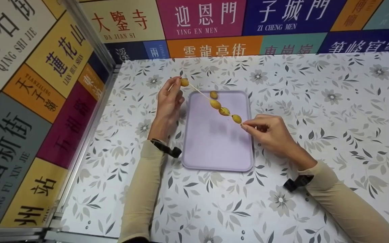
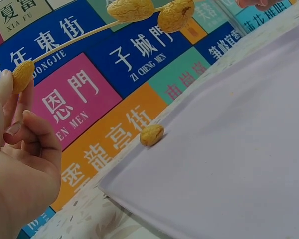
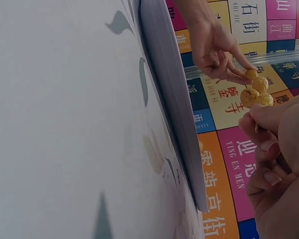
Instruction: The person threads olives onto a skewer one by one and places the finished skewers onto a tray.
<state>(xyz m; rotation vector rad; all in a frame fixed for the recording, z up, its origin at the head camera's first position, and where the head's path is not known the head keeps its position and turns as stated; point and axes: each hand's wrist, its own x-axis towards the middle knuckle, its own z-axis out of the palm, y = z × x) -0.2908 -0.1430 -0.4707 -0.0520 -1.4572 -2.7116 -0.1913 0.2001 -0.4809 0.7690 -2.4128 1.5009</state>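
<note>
A thin pale skewer [image 1: 199,91] slants over the tray, raised above it. Three wrinkled yellow oval fruits [image 1: 215,104] are threaded on its lower right part. At the upper left end, my left hand [image 1: 169,101] pinches another such fruit [image 2: 24,76] at the skewer's tip, between thumb and fingers. The skewer's opposite end, just beyond the threaded fruits, is pinched by the thumb and index finger of my right hand [image 1: 270,133]. One loose fruit [image 2: 152,135] lies inside the far edge of the light purple tray [image 1: 214,155].
The tray lies on a table [image 1: 316,141] covered with a floral print. Colourful panels with place names [image 1: 208,17] stand behind the table and along its left side. Both wrists wear a black strap with a small camera [image 1: 299,183].
</note>
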